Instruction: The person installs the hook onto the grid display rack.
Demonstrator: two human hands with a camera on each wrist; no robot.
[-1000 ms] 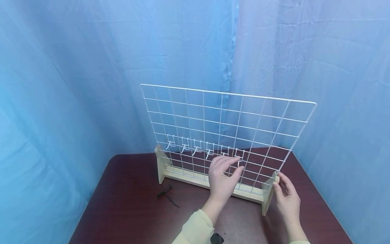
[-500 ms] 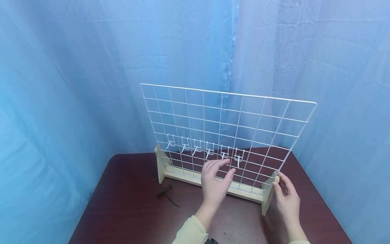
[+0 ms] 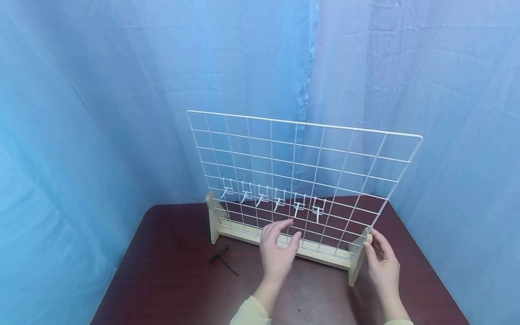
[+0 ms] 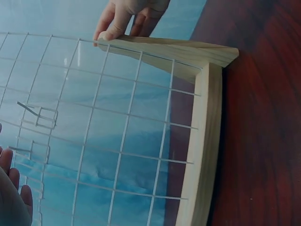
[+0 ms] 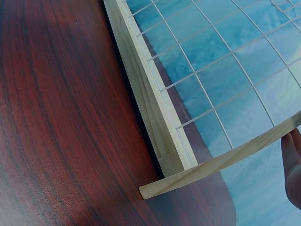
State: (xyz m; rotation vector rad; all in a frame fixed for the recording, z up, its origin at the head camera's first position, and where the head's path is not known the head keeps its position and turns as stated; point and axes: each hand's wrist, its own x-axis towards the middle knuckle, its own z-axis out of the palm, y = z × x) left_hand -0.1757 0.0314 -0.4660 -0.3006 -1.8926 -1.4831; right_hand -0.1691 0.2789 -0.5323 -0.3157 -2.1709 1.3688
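Observation:
A white wire grid panel (image 3: 300, 153) stands upright in a light wooden stand (image 3: 321, 258) on a dark red-brown table (image 3: 170, 280). A row of several small white hooks (image 3: 276, 198) hangs on its lower wires, also seen as hooks (image 4: 40, 115) in the left wrist view. My left hand (image 3: 290, 232) hovers just in front of the grid's lower rows, fingers loosely curled and holding nothing. My right hand (image 3: 369, 240) pinches the top of the stand's right end piece (image 3: 359, 257); the left wrist view shows the right hand (image 4: 127, 19) on that end piece's tip (image 4: 164, 49).
A small black clip-like item (image 3: 221, 257) lies on the table left of my hands. Blue curtain (image 3: 122, 90) closes in the back and both sides. The table's front edge is out of view. The right wrist view shows the stand's base rail (image 5: 150, 103).
My left hand has drawn back down and to the left from the rightmost hook, which now hangs on the grid by itself. My right hand has stayed on the end piece.

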